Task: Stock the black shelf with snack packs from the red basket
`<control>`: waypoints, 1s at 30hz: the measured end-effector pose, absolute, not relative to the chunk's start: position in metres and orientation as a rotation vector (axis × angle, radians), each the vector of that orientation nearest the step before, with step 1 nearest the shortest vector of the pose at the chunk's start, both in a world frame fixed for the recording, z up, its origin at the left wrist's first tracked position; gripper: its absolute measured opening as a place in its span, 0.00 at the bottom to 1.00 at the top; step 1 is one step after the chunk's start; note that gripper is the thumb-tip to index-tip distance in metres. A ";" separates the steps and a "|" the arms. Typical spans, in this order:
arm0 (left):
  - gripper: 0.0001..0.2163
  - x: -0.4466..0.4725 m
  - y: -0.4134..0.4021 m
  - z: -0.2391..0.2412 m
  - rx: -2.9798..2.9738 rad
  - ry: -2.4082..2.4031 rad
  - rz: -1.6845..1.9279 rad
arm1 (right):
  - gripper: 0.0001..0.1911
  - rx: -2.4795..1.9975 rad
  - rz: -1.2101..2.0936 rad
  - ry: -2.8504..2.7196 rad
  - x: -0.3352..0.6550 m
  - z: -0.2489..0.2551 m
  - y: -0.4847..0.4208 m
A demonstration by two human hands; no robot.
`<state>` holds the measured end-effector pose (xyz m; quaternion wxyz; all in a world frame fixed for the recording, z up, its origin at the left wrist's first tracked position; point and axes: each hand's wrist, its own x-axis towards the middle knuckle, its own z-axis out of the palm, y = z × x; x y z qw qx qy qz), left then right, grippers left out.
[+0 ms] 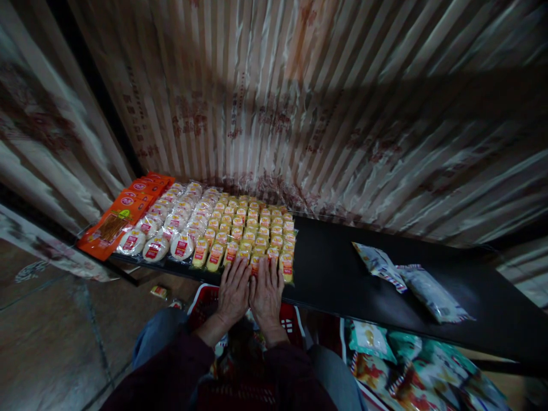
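Observation:
Rows of small yellow wrapped snack packets (252, 228) lie packed side by side on a black shelf (342, 274). My left hand (233, 292) and my right hand (268, 294) rest flat, side by side, fingers stretched out, on the nearest packets at the shelf's front edge. Neither hand holds anything. Left of the yellow rows lie rows of round white packets with red labels (171, 225), and further left flat orange packets (124, 220).
Two pale snack bags (411, 282) lie on the shelf to the right. A red basket (205, 299) sits below my hands. More colourful bags (406, 365) are piled at the lower right. A striped curtain (321, 114) hangs behind. One small packet (159, 291) lies on the floor.

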<state>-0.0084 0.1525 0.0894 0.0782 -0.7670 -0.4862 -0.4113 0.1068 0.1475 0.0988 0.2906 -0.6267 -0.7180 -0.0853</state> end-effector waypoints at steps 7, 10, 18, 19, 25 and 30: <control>0.22 -0.008 0.153 0.090 -2.286 -1.463 -1.198 | 0.28 -1.713 -0.191 -1.914 0.105 0.103 0.148; 0.23 -0.009 0.153 0.089 -2.287 -1.452 -1.202 | 0.28 -1.716 -0.201 -1.925 0.105 0.102 0.149; 0.24 -0.012 0.152 0.087 -2.345 -1.449 -1.158 | 0.29 -1.641 -0.209 -1.934 0.109 0.101 0.148; 0.23 -0.013 0.152 0.087 -2.344 -1.442 -1.156 | 0.29 -1.628 -0.212 -1.931 0.109 0.101 0.147; 0.23 -0.015 0.151 0.084 -2.373 -1.428 -1.140 | 0.30 -1.584 -0.167 -1.935 0.111 0.103 0.142; 0.24 -0.016 0.150 0.085 -2.404 -1.438 -1.146 | 0.30 -1.555 -0.148 -1.922 0.114 0.100 0.137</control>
